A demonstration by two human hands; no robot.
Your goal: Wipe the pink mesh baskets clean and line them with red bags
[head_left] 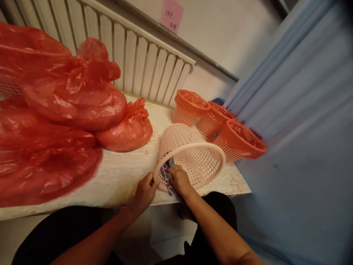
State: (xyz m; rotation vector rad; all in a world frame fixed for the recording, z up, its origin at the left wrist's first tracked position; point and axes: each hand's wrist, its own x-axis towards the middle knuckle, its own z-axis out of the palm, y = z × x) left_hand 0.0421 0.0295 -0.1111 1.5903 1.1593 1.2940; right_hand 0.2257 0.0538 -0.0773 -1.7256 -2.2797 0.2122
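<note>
A pale pink perforated plastic basket [179, 136] lies on its side on the table, its mouth facing me. My left hand [146, 187] grips the basket's rim on the left, thumb and fingers closed on it. Inside the mouth, my right hand [179, 179] is closed on a grey cloth with lilac edging [171, 190], pressed against the basket's inner left wall. Part of the cloth hangs out over the rim. The right fingertips are partly hidden by the cloth.
Several knotted red plastic bags [74, 99] fill the left of the cloth-covered table [127, 176]. Three bag-lined baskets [186, 115] stand behind the pink one. A radiator [132, 55] runs along the wall; a blue curtain [298, 147] hangs at the right.
</note>
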